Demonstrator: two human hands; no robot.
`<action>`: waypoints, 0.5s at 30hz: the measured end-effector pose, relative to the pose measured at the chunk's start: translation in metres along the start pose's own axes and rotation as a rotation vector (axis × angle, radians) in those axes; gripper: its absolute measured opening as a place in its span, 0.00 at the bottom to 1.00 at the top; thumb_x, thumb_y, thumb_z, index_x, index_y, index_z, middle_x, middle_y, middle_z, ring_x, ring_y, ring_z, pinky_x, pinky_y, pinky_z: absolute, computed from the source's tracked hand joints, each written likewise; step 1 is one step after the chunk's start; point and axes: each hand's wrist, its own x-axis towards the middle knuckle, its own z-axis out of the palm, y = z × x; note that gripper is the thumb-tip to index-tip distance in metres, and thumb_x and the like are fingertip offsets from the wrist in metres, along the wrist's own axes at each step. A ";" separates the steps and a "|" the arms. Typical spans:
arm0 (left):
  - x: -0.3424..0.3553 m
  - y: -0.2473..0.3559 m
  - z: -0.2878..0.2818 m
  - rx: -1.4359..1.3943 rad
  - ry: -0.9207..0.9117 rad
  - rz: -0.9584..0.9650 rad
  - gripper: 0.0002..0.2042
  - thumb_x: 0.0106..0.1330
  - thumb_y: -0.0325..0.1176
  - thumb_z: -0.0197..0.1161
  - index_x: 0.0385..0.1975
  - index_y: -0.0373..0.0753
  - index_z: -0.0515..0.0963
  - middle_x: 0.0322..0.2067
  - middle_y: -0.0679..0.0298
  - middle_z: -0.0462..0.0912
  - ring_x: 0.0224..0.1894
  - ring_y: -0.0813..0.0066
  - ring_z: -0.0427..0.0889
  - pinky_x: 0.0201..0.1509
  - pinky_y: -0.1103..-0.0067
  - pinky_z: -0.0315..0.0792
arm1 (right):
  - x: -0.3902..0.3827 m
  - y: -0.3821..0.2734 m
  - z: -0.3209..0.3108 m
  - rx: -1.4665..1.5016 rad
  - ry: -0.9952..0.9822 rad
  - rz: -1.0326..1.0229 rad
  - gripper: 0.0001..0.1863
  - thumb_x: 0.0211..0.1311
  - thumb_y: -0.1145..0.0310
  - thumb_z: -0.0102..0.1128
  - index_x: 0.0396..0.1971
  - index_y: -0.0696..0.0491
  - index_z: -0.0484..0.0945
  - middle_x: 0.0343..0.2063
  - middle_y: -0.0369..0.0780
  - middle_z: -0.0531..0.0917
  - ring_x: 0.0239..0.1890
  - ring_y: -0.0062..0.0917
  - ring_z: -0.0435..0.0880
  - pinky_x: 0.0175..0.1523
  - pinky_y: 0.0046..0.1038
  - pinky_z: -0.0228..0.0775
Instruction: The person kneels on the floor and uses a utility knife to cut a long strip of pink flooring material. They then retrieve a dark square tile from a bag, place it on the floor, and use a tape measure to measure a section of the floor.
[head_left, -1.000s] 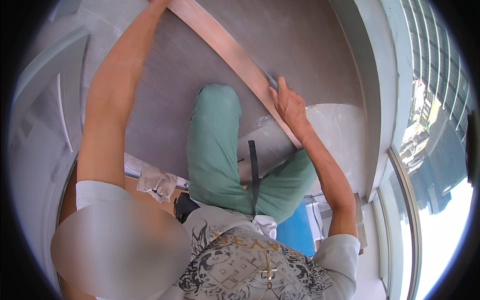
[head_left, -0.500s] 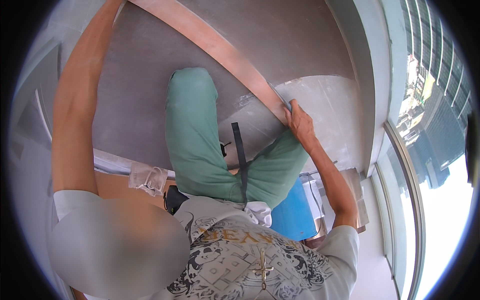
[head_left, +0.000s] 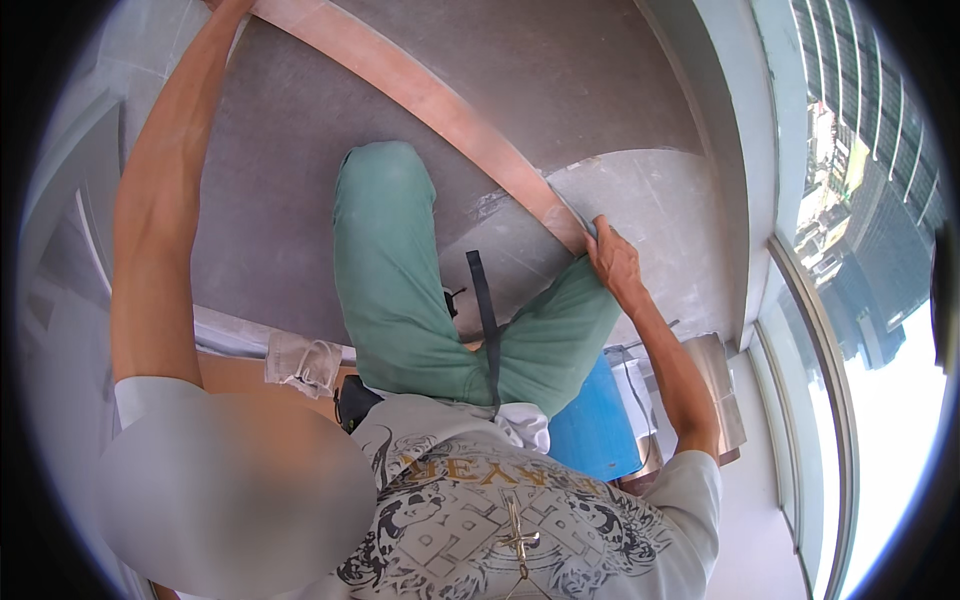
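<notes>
Right hand [head_left: 612,258] slid lower — plank [head_left: 440,105] tilted steeper.

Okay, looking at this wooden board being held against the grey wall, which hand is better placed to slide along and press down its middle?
Probably the right hand. It grips the near end of the wooden board, close to the middle. The left hand is stretched to the far end at the picture's top edge, arm fully extended.

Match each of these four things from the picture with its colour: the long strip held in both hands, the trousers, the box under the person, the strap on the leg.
Things:
1. long strip
2. trousers
3. box
4. strap

Colours:
a. blue
b. black
c. pinkish brown
d. green

Pairs: 1-c, 2-d, 3-a, 4-b
</notes>
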 end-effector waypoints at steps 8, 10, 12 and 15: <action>-0.006 0.000 -0.013 -0.016 0.054 0.010 0.15 0.71 0.31 0.48 0.52 0.41 0.78 0.48 0.52 0.80 0.56 0.52 0.75 0.64 0.60 0.65 | 0.037 -0.078 -0.043 0.217 0.027 0.071 0.18 0.74 0.57 0.51 0.51 0.56 0.69 0.34 0.57 0.84 0.37 0.55 0.84 0.43 0.48 0.75; -0.007 -0.001 -0.014 -0.025 0.064 0.013 0.15 0.71 0.31 0.48 0.52 0.41 0.78 0.49 0.53 0.79 0.57 0.53 0.74 0.65 0.60 0.64 | 0.072 -0.124 -0.060 0.269 0.081 0.026 0.19 0.75 0.57 0.50 0.52 0.57 0.69 0.35 0.58 0.84 0.38 0.55 0.84 0.43 0.47 0.75; -0.008 0.008 -0.014 -0.054 0.053 -0.003 0.15 0.71 0.31 0.48 0.52 0.40 0.78 0.50 0.53 0.79 0.58 0.53 0.73 0.66 0.61 0.63 | 0.112 -0.175 -0.076 0.303 0.135 -0.083 0.20 0.76 0.54 0.48 0.49 0.57 0.69 0.30 0.57 0.83 0.36 0.56 0.83 0.43 0.48 0.73; -0.008 0.008 -0.015 -0.056 0.045 -0.017 0.15 0.70 0.30 0.48 0.52 0.41 0.78 0.50 0.53 0.78 0.58 0.53 0.73 0.66 0.60 0.63 | 0.178 -0.244 -0.094 0.263 0.173 -0.277 0.18 0.75 0.55 0.48 0.44 0.58 0.69 0.30 0.56 0.83 0.37 0.52 0.84 0.41 0.48 0.74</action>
